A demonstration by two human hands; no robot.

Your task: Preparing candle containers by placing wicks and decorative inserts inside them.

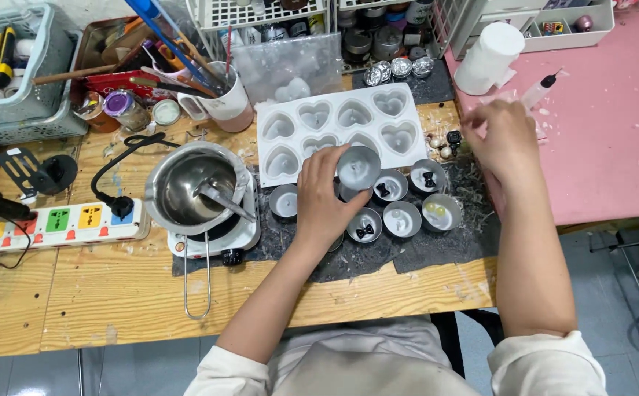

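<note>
One small metal cup (358, 167) tipped sideways in left hand (324, 196) grip, right hand (501, 136) loosely curled, empty.

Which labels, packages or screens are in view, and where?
No screens.
Power strip: left table edge, white bar with red, green, yellow and blue socket labels.
Jars: top centre under the white rack, dark round lids, labels too small to tell.
Left hand holds an unlabelled silver cup.

Shiny metal pot (187, 187), glossy white silicone mould (338, 125), rough wooden table (114, 286)
</note>
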